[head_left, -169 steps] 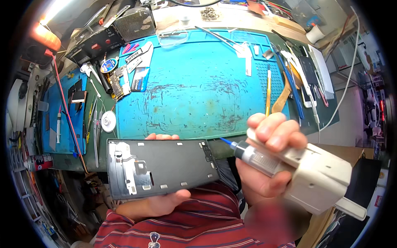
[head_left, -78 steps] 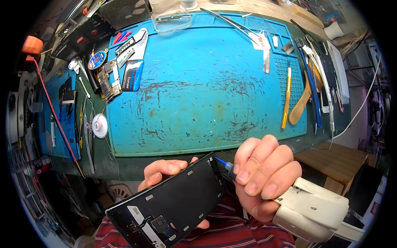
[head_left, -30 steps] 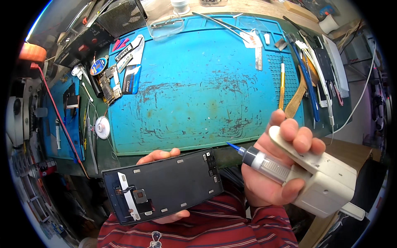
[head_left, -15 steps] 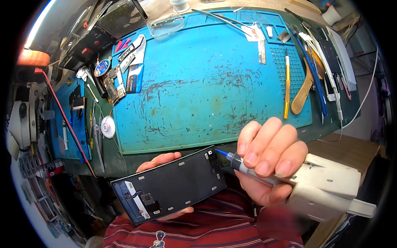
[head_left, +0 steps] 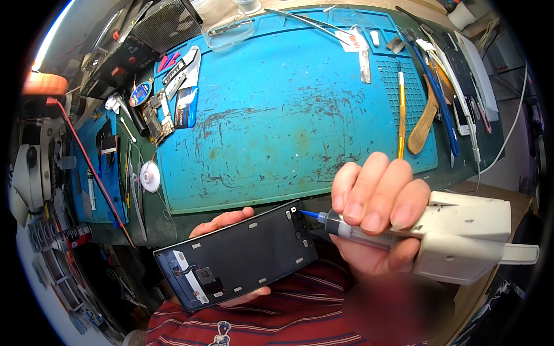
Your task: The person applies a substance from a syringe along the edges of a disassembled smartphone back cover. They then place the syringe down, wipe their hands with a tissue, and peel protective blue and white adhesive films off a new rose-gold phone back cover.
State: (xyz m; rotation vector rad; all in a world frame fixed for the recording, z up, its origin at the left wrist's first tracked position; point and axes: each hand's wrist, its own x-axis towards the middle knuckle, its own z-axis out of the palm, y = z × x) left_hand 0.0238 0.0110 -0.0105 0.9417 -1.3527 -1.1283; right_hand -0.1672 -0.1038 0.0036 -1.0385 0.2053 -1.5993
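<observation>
My left hand (head_left: 229, 219) is wrapped round a black phone screen assembly (head_left: 242, 251) from beneath, with its fingers over the far edge. The panel is tilted, its inner side up, showing small pale pads along the border and a white strip with a flex cable at the left end. A glue syringe (head_left: 363, 233) with a blue needle tip sits in my right hand (head_left: 381, 202), set in a cream dispenser body (head_left: 467, 230). The blue tip points left and is at the panel's upper right corner; whether it touches cannot be made out.
A scratched blue work mat (head_left: 277, 127) covers the bench. On its right lie a yellow-handled knife (head_left: 401, 109), a wooden-handled brush (head_left: 423, 130) and tweezers (head_left: 314, 26) behind. Circuit boards (head_left: 154, 124) and a white spool (head_left: 150, 176) lie at left.
My right hand with the glue syringe has moved slightly up and right, and the dispenser body has turned to lie more level. The panel has barely shifted.
</observation>
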